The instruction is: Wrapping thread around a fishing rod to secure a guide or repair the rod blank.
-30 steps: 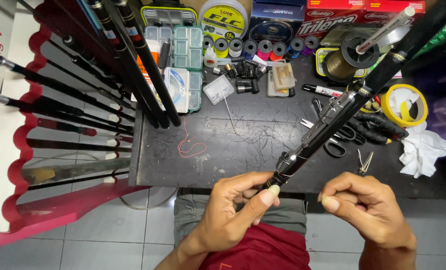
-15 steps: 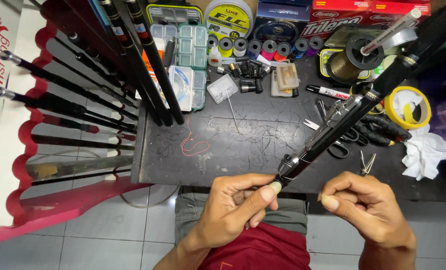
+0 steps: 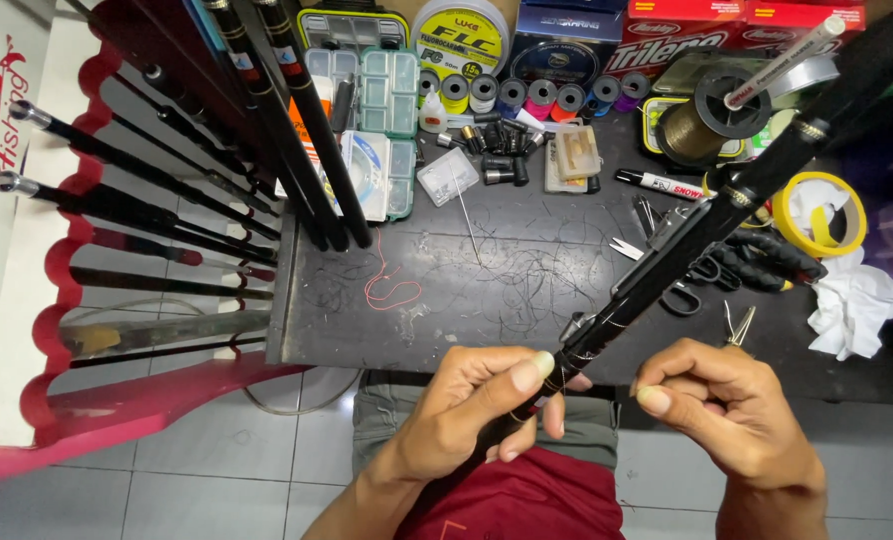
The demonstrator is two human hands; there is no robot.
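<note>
Over workbench (image 3: 527, 290): left hand (image 3: 477, 405) grips one rod (image 3: 667, 265); right hand (image 3: 737, 420) pinched closed.

Bright, even overhead light, soft shadows, mild glare on glossy plastic, slight wide-angle stretch at sharp edges.

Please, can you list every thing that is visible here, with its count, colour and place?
Fishing rod: one, black, slanting from upper right down to the hands.
Racked rods: several, black, in the red rack on the left.
Worktable: one, dark, centre.
Thread spools: a row, mixed colours, back of the table.
Compartment box: one, clear green, back left.
Red thread: one piece, on the table.
Marker: one, white.
Tape roll: one, yellow, right.
Scissors: one, black.
Crumpled tissue: one, white, right edge.
Left hand: grip on the rod's lower end.
Right hand: pinched, beside the rod.
</note>
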